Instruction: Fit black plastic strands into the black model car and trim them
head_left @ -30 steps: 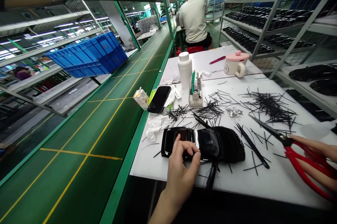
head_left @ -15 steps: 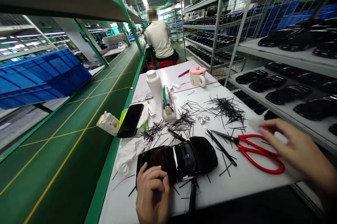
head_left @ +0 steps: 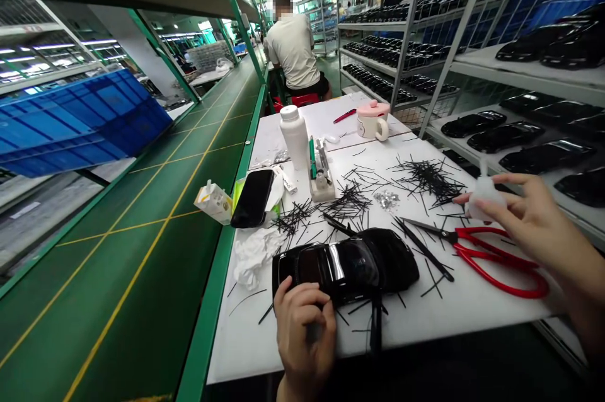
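Left hand (head_left: pixel 305 326) at bottom centre: fingers curled and pressed together against the near edge of the glossy black model car (head_left: pixel 345 266), which lies lengthwise on the white counter (head_left: pixel 302 351), close to its front edge. Can't tell if the thumb is on the body or underneath. A thin dark strip (head_left: pixel 375 326) hangs from the car's near side over the counter edge.

Right hand (head_left: pixel 534 219), right of frame: thumb and fingertips pinch a translucent plastic squeeze bulb (head_left: pixel 484 197) with a thin tip pointing up. Red-handled scissors (head_left: pixel 501 257) lie open just below it, blades pointing left at the car.

Loose black bristles (head_left: pixel 428 178) are scattered across the counter and around the car. White bottle (head_left: pixel 295 137) and parts holder (head_left: pixel 321 178) stand upper centre; phone (head_left: pixel 253 198) lies left.

Handling: pin the car with the left hand only, and keep the gloss clear of bristles and scissor points. Squeeze the bulb gently.
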`<state>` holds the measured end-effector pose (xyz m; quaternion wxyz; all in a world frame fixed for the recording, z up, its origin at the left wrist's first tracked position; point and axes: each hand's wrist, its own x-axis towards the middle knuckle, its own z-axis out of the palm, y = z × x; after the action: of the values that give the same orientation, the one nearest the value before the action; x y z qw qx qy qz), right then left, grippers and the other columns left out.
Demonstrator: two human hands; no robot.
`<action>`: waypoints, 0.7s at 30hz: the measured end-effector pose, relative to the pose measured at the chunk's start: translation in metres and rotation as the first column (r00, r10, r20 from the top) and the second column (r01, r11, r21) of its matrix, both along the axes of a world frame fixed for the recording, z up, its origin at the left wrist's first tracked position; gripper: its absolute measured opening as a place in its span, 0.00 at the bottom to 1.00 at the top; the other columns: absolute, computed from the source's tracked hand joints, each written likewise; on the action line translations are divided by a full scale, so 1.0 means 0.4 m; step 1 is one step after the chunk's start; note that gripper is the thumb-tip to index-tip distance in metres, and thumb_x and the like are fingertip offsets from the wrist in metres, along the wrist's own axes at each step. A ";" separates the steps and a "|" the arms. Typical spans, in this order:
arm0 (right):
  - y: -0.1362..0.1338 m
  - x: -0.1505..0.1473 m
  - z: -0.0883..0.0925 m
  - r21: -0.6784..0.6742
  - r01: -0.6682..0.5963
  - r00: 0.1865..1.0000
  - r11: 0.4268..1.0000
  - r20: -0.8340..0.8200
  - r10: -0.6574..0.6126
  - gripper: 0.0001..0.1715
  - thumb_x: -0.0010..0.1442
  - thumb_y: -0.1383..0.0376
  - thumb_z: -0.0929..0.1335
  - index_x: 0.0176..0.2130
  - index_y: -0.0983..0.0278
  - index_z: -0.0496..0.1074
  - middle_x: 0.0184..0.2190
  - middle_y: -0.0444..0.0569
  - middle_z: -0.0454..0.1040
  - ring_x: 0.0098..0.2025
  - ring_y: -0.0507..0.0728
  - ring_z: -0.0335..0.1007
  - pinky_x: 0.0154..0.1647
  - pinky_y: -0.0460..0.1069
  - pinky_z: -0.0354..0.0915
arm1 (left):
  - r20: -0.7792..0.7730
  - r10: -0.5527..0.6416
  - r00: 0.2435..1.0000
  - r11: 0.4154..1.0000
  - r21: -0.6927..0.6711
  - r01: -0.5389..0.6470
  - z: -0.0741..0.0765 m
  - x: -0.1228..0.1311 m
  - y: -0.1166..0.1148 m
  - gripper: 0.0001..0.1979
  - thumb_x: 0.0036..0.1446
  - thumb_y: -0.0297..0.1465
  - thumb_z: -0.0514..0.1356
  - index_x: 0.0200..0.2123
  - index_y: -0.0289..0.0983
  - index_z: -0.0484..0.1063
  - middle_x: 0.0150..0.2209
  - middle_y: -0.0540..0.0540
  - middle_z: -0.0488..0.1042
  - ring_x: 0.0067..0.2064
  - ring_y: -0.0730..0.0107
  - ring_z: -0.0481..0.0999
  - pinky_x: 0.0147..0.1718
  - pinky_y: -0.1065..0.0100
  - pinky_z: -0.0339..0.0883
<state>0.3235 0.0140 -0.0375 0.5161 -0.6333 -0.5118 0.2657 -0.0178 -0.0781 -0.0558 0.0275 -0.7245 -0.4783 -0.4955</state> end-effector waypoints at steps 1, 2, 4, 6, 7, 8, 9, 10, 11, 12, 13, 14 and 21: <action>-0.014 -0.033 0.012 -0.026 -0.031 0.997 0.999 -0.076 0.029 0.21 0.58 0.59 0.73 0.47 0.59 0.64 0.34 0.55 0.81 0.32 0.58 0.78 0.30 0.47 0.71 | 0.005 0.003 1.000 1.000 0.000 -0.003 -0.001 0.000 -0.001 0.13 0.55 0.17 0.57 0.31 0.40 0.58 0.29 0.53 0.74 0.39 0.70 0.77 0.58 0.55 0.61; -0.031 -0.067 0.020 -0.024 -0.073 0.988 0.997 -0.137 0.069 0.20 0.58 0.59 0.73 0.48 0.59 0.65 0.35 0.54 0.81 0.34 0.58 0.79 0.32 0.48 0.73 | 0.012 0.007 1.000 1.000 0.001 -0.007 -0.002 0.001 -0.002 0.13 0.55 0.17 0.57 0.31 0.40 0.58 0.29 0.54 0.74 0.38 0.70 0.77 0.58 0.54 0.61; -0.069 -0.135 0.024 0.060 -0.150 0.973 0.987 -0.169 0.159 0.18 0.57 0.59 0.73 0.46 0.60 0.70 0.34 0.52 0.79 0.37 0.59 0.79 0.35 0.48 0.74 | 0.031 0.018 0.999 1.000 -0.003 -0.017 -0.003 0.002 -0.006 0.13 0.55 0.18 0.57 0.31 0.40 0.58 0.29 0.54 0.74 0.38 0.70 0.77 0.58 0.53 0.60; -0.110 -0.197 0.016 0.174 -0.232 0.957 0.957 -0.136 0.257 0.14 0.57 0.60 0.73 0.44 0.60 0.73 0.34 0.50 0.77 0.34 0.57 0.77 0.33 0.48 0.73 | 0.047 0.024 0.999 1.000 -0.021 -0.023 -0.005 0.002 -0.012 0.12 0.55 0.18 0.57 0.31 0.40 0.57 0.29 0.54 0.74 0.38 0.70 0.77 0.59 0.51 0.59; -0.128 -0.225 0.011 0.222 -0.277 0.946 0.935 -0.108 0.306 0.13 0.57 0.61 0.73 0.43 0.59 0.74 0.34 0.49 0.77 0.33 0.56 0.76 0.32 0.48 0.73 | 0.055 0.025 0.998 0.999 -0.036 -0.023 -0.006 0.002 -0.016 0.13 0.55 0.18 0.57 0.32 0.40 0.57 0.29 0.54 0.74 0.39 0.70 0.77 0.60 0.51 0.59; -0.143 -0.250 0.006 0.266 -0.331 0.927 0.905 -0.088 0.365 0.12 0.57 0.62 0.73 0.43 0.59 0.74 0.34 0.48 0.75 0.33 0.56 0.75 0.31 0.48 0.71 | 0.062 0.027 0.998 0.998 -0.051 -0.024 -0.007 0.001 -0.020 0.13 0.55 0.18 0.57 0.32 0.40 0.57 0.30 0.53 0.74 0.39 0.70 0.77 0.60 0.50 0.58; -0.154 -0.272 0.003 0.298 -0.391 0.899 0.871 -0.078 0.431 0.10 0.58 0.63 0.72 0.42 0.59 0.73 0.33 0.48 0.73 0.33 0.56 0.73 0.31 0.49 0.70 | 0.068 0.030 0.997 0.998 -0.065 -0.025 -0.009 0.000 -0.023 0.13 0.55 0.18 0.57 0.32 0.40 0.57 0.30 0.53 0.74 0.40 0.70 0.77 0.61 0.50 0.57; -0.160 -0.291 0.001 0.319 -0.458 0.861 0.830 -0.072 0.503 0.07 0.60 0.63 0.71 0.41 0.59 0.72 0.31 0.48 0.71 0.33 0.57 0.71 0.32 0.50 0.69 | 0.073 0.033 0.997 0.997 -0.079 -0.028 -0.010 -0.001 -0.026 0.13 0.55 0.18 0.57 0.32 0.40 0.57 0.30 0.53 0.74 0.40 0.70 0.77 0.62 0.49 0.56; -0.162 -0.308 0.001 0.340 -0.525 0.815 0.780 -0.061 0.576 0.04 0.61 0.63 0.69 0.39 0.59 0.71 0.28 0.47 0.68 0.32 0.57 0.69 0.32 0.51 0.68 | 0.078 0.038 0.996 0.996 -0.090 -0.031 -0.011 -0.001 -0.029 0.13 0.55 0.18 0.57 0.32 0.40 0.57 0.30 0.54 0.74 0.40 0.70 0.77 0.63 0.48 0.54; -0.159 -0.321 0.001 0.366 -0.586 0.768 0.723 -0.036 0.640 0.01 0.63 0.64 0.67 0.37 0.60 0.69 0.26 0.46 0.65 0.30 0.56 0.66 0.31 0.52 0.66 | 0.084 0.042 0.996 0.995 -0.098 -0.034 -0.012 -0.001 -0.030 0.13 0.56 0.18 0.57 0.32 0.40 0.57 0.30 0.54 0.73 0.40 0.70 0.77 0.64 0.47 0.52; -0.153 -0.332 0.002 0.386 -0.628 0.735 0.676 0.009 0.678 0.02 0.63 0.65 0.66 0.36 0.60 0.68 0.25 0.46 0.64 0.28 0.55 0.63 0.30 0.52 0.64 | 0.090 0.046 0.995 0.994 -0.106 -0.037 -0.012 -0.001 -0.031 0.12 0.56 0.18 0.57 0.32 0.40 0.57 0.30 0.54 0.73 0.40 0.70 0.77 0.64 0.46 0.50; -0.146 -0.341 0.001 0.398 -0.654 0.721 0.644 0.068 0.690 0.03 0.63 0.67 0.65 0.35 0.60 0.67 0.24 0.46 0.63 0.27 0.55 0.60 0.29 0.52 0.63 | 0.097 0.049 0.994 0.993 -0.110 -0.038 -0.012 0.000 -0.032 0.12 0.56 0.19 0.57 0.32 0.40 0.57 0.30 0.54 0.73 0.40 0.70 0.77 0.65 0.46 0.49; -0.122 -0.358 -0.025 0.341 -0.690 0.719 0.639 0.218 0.660 0.05 0.63 0.70 0.64 0.34 0.62 0.68 0.24 0.46 0.67 0.26 0.53 0.57 0.24 0.49 0.57 | 0.139 0.044 0.989 0.989 -0.148 -0.023 -0.013 0.002 -0.032 0.12 0.56 0.18 0.57 0.32 0.40 0.58 0.31 0.55 0.73 0.41 0.72 0.77 0.66 0.49 0.46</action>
<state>0.1801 -0.0347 -0.0476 0.4777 -0.2865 -0.7722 0.3057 -0.0171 -0.0908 -0.0609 -0.0515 -0.6794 -0.5260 -0.5089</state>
